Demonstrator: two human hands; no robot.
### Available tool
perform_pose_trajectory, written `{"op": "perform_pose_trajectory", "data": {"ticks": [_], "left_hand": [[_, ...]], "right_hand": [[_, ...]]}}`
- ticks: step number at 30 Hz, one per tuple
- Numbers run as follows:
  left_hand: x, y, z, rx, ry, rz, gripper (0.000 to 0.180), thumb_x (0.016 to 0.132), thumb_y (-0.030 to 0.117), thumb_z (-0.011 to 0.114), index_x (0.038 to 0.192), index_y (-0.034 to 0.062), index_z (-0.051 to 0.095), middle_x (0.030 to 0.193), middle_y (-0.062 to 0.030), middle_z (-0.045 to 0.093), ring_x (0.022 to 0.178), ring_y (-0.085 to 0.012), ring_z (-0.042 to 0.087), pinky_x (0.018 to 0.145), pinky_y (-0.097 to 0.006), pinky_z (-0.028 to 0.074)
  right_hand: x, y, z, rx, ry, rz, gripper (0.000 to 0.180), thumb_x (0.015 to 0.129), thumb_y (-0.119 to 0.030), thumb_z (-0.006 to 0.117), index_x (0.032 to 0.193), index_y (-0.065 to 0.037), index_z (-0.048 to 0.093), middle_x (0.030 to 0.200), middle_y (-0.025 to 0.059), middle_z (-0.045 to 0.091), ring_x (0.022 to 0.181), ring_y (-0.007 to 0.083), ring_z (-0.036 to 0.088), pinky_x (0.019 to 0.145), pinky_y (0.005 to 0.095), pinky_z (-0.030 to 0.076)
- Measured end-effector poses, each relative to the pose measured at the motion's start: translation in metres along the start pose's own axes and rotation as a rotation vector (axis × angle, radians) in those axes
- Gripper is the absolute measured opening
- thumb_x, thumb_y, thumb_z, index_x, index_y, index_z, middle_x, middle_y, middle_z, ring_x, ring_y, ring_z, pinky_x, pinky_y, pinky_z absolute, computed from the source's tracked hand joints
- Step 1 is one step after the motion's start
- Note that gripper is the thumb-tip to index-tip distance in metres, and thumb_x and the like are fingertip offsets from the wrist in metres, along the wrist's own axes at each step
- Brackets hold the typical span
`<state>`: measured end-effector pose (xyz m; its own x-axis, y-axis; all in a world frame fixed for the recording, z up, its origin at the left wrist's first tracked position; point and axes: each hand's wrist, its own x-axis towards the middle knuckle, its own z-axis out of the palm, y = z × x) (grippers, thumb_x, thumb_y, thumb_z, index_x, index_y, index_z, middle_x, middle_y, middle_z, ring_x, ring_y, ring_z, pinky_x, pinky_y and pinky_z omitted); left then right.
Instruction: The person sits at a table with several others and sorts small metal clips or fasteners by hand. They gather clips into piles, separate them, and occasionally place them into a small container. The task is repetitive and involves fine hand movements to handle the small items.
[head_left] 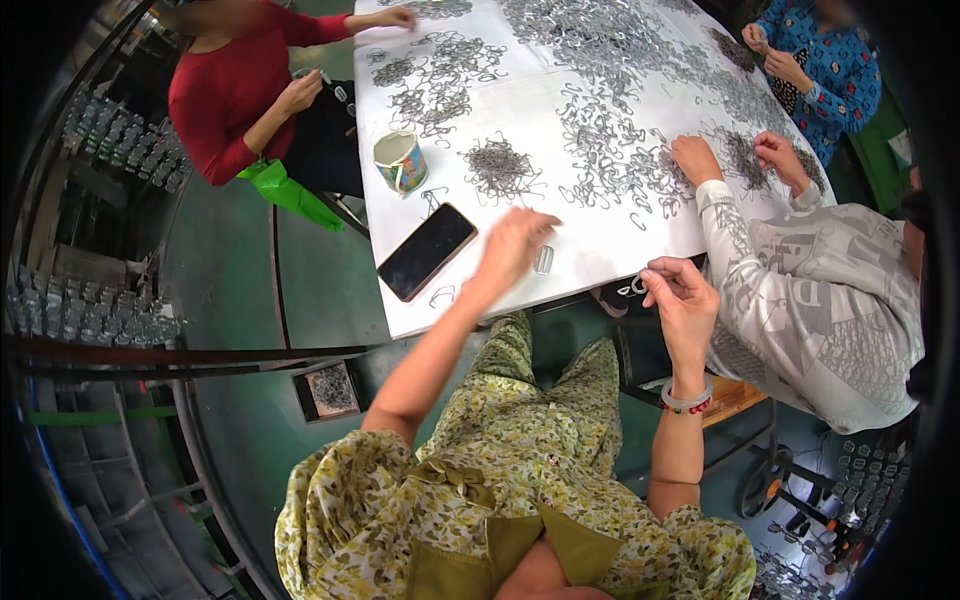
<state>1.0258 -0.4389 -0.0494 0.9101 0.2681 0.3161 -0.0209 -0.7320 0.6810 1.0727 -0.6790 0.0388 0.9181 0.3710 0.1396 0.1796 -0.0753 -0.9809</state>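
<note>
left hand (513, 243) stretched out over the near edge of the white bench (600, 240), blurred, fingers loosely spread and pointing toward a small heap of wire clips (497, 167); nothing seen held in it. just beside its fingertips, one single clip (543, 259) lying flat on the bench. right hand (680, 295) raised at the bench's near right corner, thumb and forefinger pressed together on a small metal clip (636, 286), other fingers curled; a clear bangle and red beaded bracelet (687, 400) on that wrist.

left of the reaching hand, a black phone (427, 250) lying face up and slanted, and another loose clip (442, 295) near the bench edge below it. farther back, a patterned mug (401, 161) standing upright, near the small heap. much larger drifts of grey clips (600, 150) spread across the middle and far side of the bench.

at the right, a person in a grey patterned sleeve (790, 290), both hands in the clips. at the far right, a person in a blue dotted top (830, 65). at the far left, a person in a red top (225, 95), one hand on the bench. below the bench on the green floor, a small box of clips (330, 390).
</note>
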Motion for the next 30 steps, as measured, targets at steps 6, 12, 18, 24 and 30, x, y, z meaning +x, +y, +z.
{"op": "perform_pose_trajectory", "data": {"ticks": [6,12,18,24,30], "left_hand": [[0.052,-0.077,-0.004,0.504,-0.102,0.304,0.006,0.077,0.013,0.063,0.081,0.009,0.066,0.086,-0.0094,0.051,0.09,-0.0279,0.054,0.074,-0.04,0.049],[0.062,-0.059,-0.007,0.449,-0.161,0.326,0.01,0.085,0.01,0.06,0.094,0.0065,0.06,0.087,-0.0118,0.054,0.086,-0.0283,0.056,0.074,-0.038,0.049],[0.072,0.012,-0.014,-0.376,-0.211,-0.239,0.012,0.095,0.002,0.05,0.105,-0.0055,0.053,0.081,-0.0116,0.058,0.073,-0.0155,0.061,0.054,-0.031,0.056],[0.057,0.123,-0.019,-1.06,-0.392,-0.251,0.014,0.095,0.007,0.057,0.103,-0.005,0.056,0.092,-0.0112,0.061,0.078,-0.0164,0.063,0.063,-0.028,0.058],[0.073,0.129,0.016,-0.591,-0.206,0.125,0.014,0.089,0.01,0.066,0.097,-0.0001,0.063,0.098,-0.0082,0.058,0.086,-0.0148,0.057,0.069,-0.031,0.051]], "right_hand": [[0.001,0.008,-0.013,-0.003,-0.035,0.069,0.017,0.086,0.007,0.062,0.103,0.006,0.066,0.088,0.0079,0.066,0.069,0.0114,0.064,0.065,0.0222,0.052],[0.011,0.008,-0.019,0.032,0.004,0.141,0.017,0.086,0.006,0.063,0.103,0.008,0.062,0.091,0.0107,0.066,0.069,0.0123,0.064,0.065,0.0231,0.052],[0.018,0.012,-0.017,0.126,0.056,0.094,0.014,0.086,0.002,0.066,0.099,0.005,0.066,0.085,0.0074,0.068,0.067,0.0084,0.064,0.061,0.0197,0.05],[0.03,-0.001,-0.015,0.154,0.099,0.084,0.014,0.086,0.004,0.066,0.099,0.007,0.065,0.088,0.0089,0.068,0.068,0.0107,0.064,0.063,0.0215,0.052],[0.04,0.004,-0.022,0.156,0.199,-0.042,0.014,0.085,0.001,0.065,0.098,0.005,0.067,0.088,0.0077,0.069,0.07,0.0121,0.067,0.062,0.0228,0.053]]}}
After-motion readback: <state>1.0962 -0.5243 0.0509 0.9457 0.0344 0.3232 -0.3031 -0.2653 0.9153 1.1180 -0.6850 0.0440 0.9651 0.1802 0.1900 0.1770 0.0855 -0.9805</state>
